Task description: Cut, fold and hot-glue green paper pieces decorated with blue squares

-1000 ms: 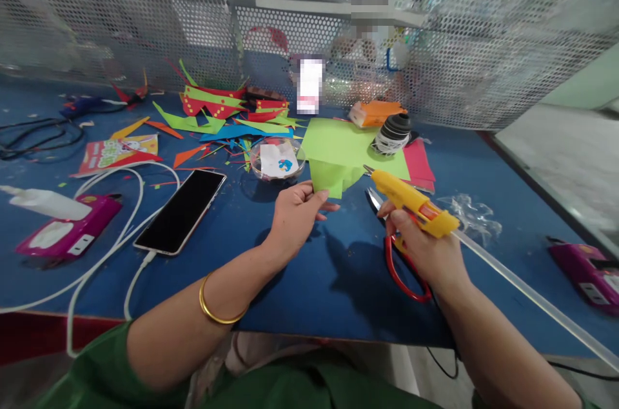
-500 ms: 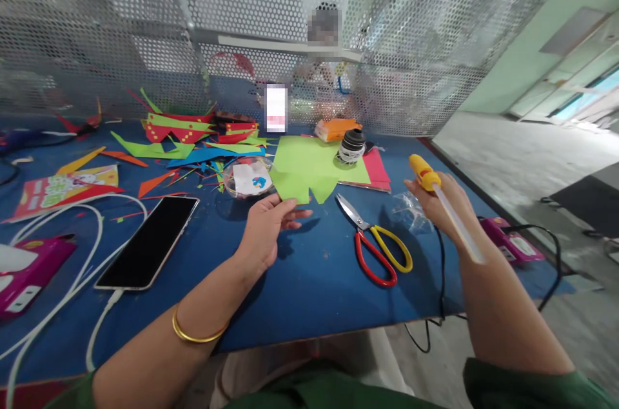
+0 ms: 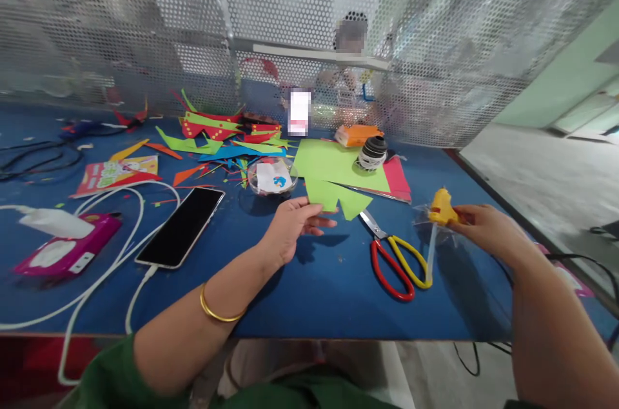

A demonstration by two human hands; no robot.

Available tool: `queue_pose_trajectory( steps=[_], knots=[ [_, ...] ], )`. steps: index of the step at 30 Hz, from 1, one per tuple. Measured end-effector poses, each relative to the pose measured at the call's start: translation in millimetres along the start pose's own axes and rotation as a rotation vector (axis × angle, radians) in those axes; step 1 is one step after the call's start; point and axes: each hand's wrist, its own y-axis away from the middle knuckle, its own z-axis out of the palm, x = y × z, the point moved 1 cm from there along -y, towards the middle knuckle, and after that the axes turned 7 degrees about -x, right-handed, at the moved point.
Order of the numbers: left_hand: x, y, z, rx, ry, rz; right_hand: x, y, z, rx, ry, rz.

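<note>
I am seeing the left hand [image 3: 289, 228] pinching cut green paper [image 3: 325, 195]; the right hand [image 3: 486, 227], grip closed, is holding a yellow glue gun [image 3: 441, 208].

There's one glue gun [image 3: 441, 209], one bangle [image 3: 218, 317] and one pair of scissors [image 3: 380, 236].

The left hand [image 3: 293, 228], at six o'clock, pinches, fingers [image 3: 323, 223] toward three, left forearm [image 3: 186, 331] from eight. The right hand [image 3: 488, 228], at three, grips, right forearm [image 3: 551, 319] from four.
</note>
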Motion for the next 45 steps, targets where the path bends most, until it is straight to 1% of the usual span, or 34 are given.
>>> queue_pose_trajectory(
  steps=[3, 4, 6, 7, 8, 9, 10, 11, 12, 13, 14, 15, 16, 18, 22, 28, 33, 35, 37, 42, 45],
  knots=[
    [-1, 0, 0.5, -0.013, -0.007, 0.005, 4, 0, -6, -0.144, 0.097, 0.035],
    [-2, 0, 0.9, -0.019, -0.014, 0.007, 0, 2, -10, -0.142, 0.137, 0.053],
    [-3, 0, 1.8, -0.04, -0.031, 0.014, -20, 9, -16, -0.057, 0.205, 0.089],
    [-4, 0, 2.3, -0.053, -0.041, 0.02, -37, 13, -18, 0.048, 0.232, 0.098],
    [-4, 1, 2.7, -0.068, -0.054, 0.028, -57, 18, -18, 0.131, 0.201, 0.098],
    [-5, 1, 3.0, -0.083, -0.067, 0.036, -81, 22, -15, 0.149, 0.089, 0.053],
    [-5, 1, 3.2, -0.097, -0.08, 0.045, -105, 26, -10, 0.124, -0.055, -0.046],
    [-5, 1, 3.3, -0.108, -0.094, 0.057, -128, 28, -2, 0.044, -0.191, -0.163],
    [-5, 1, 3.2, -0.116, -0.109, 0.07, -149, 29, 7, -0.062, -0.281, -0.265],
    [-5, 2, 3.1, -0.121, -0.125, 0.085, -165, 28, 17, -0.198, -0.342, -0.324],
    [-5, 2, 2.9, -0.121, -0.138, 0.1, -177, 26, 27, -0.28, -0.392, -0.351],
    [-4, 2, 2.8, -0.117, -0.151, 0.11, -184, 23, 36, -0.336, -0.432, -0.35],
    [-4, 2, 2.9, -0.113, -0.163, 0.117, -186, 21, 44, -0.366, -0.468, -0.337],
    [-4, 1, 3.3, -0.104, -0.188, 0.114, -184, 18, 56, -0.364, -0.532, -0.294],
    [-7, 1, 4.6, -0.119, -0.237, 0.078, -172, 20, 66, -0.356, -0.586, -0.238],
    [-8, -1, 4.2, -0.143, -0.259, 0.052, -174, 26, 69, -0.379, -0.654, -0.203],
    [-6, -1, 6.0, -0.136, -0.241, 0.09, -174, 25, 71, -0.475, -0.827, -0.067],
    [-6, 0, 7.1, -0.119, -0.263, 0.109, -175, 26, 72, -0.516, -0.887, -0.014],
    [-7, 0, 7.6, -0.088, -0.289, 0.13, -176, 27, 72, -0.531, -0.909, 0.015],
    [-11, -1, 6.7, 0.017, -0.271, 0.099, -181, 29, 73, -0.566, -0.916, 0.007],
    [-12, -1, 6.8, 0.041, -0.269, 0.092, -182, 29, 74, -0.571, -0.976, 0.011]
  ],
)
